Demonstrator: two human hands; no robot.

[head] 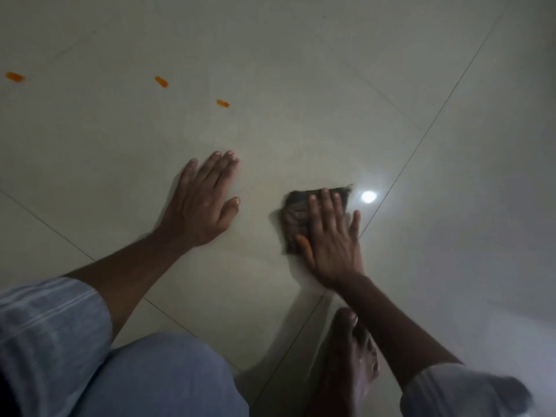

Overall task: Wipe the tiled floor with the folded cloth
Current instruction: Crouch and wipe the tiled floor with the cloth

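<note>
A dark folded cloth (pixel 296 218) lies flat on the pale glossy tiled floor (pixel 301 85), right of centre. My right hand (pixel 329 236) presses down on it with fingers spread, covering its right half. My left hand (pixel 201 203) rests flat on the bare tile to the left of the cloth, palm down, fingers together, holding nothing. The cloth's edges look blurred.
Three orange smears mark the floor farther away: one at the far left (pixel 14 76), one (pixel 161 81) in the middle, one (pixel 223 103) nearest my left hand. A lamp's reflection (pixel 368 196) glares beside the cloth. My bare foot (pixel 352 356) and knee (pixel 162 377) are below.
</note>
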